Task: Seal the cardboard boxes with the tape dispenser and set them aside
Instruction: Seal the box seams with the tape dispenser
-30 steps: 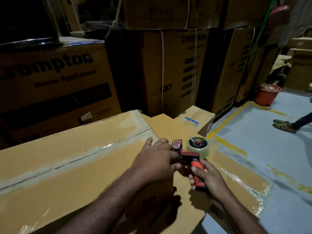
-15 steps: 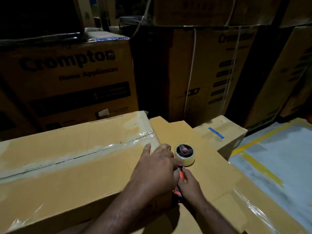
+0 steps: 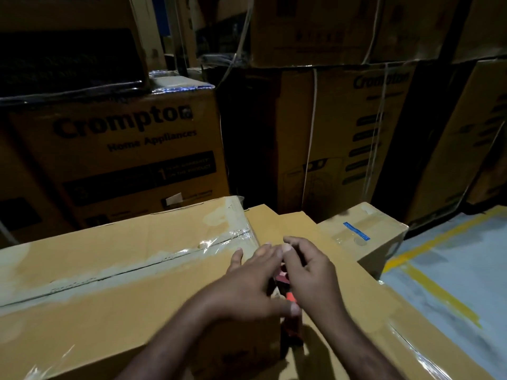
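Note:
A large cardboard box (image 3: 109,283) fills the lower left, with clear tape along its top seam (image 3: 170,256). My left hand (image 3: 247,283) rests on the box's right end, fingers spread flat, thumb by the handle. The red tape dispenser (image 3: 290,297) stands against that end, mostly hidden between my hands; only its red frame and handle show. My right hand (image 3: 310,272) curls over the dispenser's upper part and covers the tape roll. A lower flat box (image 3: 365,319) lies under the dispenser, with tape on its right edge.
A small box (image 3: 365,237) with a blue label sits just behind the lower one. Tall stacks of printed cartons (image 3: 123,149) wall off the back and left. Grey floor with yellow lines (image 3: 444,270) lies to the right.
My right hand slid up from the dispenser's handle onto its top, hiding the tape roll. The left hand stays on the box end. The view has turned left.

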`<state>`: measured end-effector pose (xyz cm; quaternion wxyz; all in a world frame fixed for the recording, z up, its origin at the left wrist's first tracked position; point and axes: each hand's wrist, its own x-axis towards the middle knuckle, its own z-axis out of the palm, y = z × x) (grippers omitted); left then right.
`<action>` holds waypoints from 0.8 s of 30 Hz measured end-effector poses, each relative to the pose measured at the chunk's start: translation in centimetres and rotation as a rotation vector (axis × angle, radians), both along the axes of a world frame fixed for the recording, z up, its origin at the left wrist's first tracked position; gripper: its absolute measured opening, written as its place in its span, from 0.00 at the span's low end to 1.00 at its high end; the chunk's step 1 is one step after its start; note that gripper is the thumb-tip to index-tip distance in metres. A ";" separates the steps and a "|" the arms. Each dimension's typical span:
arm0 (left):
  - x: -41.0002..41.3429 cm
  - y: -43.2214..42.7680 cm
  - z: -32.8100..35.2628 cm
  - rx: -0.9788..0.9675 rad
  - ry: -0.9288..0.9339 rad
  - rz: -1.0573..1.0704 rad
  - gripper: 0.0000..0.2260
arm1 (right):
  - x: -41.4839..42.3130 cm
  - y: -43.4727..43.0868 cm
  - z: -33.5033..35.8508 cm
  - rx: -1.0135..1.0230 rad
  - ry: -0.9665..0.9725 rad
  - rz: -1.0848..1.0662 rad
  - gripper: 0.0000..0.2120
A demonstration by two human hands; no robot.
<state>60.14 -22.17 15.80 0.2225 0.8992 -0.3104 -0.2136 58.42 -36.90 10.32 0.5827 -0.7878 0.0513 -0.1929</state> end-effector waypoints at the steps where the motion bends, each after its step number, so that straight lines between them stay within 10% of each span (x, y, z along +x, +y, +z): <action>1: 0.5 0.7 0.6 -0.178 0.163 0.042 0.41 | -0.2 1.0 0.3 0.014 0.008 0.028 0.17; 5: 3.2 2.1 1.5 -0.634 0.228 0.497 0.26 | -0.7 4.2 0.4 -0.203 0.179 0.155 0.31; 13: 10.1 -2.1 1.8 0.306 -0.389 0.477 0.14 | -0.6 6.0 1.7 -0.409 0.325 0.153 0.30; 18: 11.0 -2.7 4.9 0.244 -0.021 0.388 0.14 | -0.7 5.1 1.0 -0.456 0.359 0.125 0.31; 24: 12.8 -0.4 3.0 0.417 -0.419 0.106 0.22 | -1.1 4.7 1.2 -0.521 0.356 0.103 0.31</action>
